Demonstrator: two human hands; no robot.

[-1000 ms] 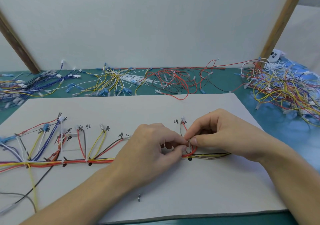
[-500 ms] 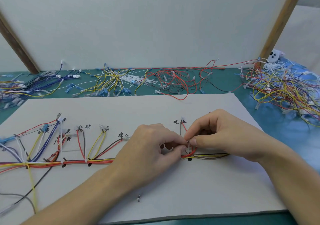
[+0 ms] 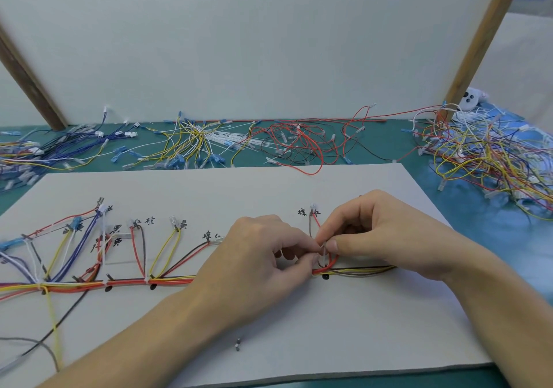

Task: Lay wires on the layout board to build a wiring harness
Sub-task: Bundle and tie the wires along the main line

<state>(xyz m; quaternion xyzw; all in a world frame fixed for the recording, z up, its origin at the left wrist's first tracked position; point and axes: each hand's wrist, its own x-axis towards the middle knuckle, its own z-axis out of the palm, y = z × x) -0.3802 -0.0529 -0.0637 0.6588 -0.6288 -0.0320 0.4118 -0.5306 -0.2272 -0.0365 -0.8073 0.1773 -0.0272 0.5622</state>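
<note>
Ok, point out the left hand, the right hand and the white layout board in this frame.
left hand (image 3: 254, 256), head view, back of the hand.
right hand (image 3: 386, 232), head view, back of the hand.
white layout board (image 3: 344, 336), head view, bare near-right area.

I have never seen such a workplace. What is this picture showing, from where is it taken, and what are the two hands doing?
The picture comes from a camera worn on the person's head, looking down at the hands. There is no machine. On the green table lies a white layout board with handwritten labels. Along it runs a bundle of coloured wires, with branches going up to the labels. The left hand and the right hand meet over the bundle and pinch a small white tie where a red wire bends. Behind the board and to the right lie heaps of loose wires.
</note>
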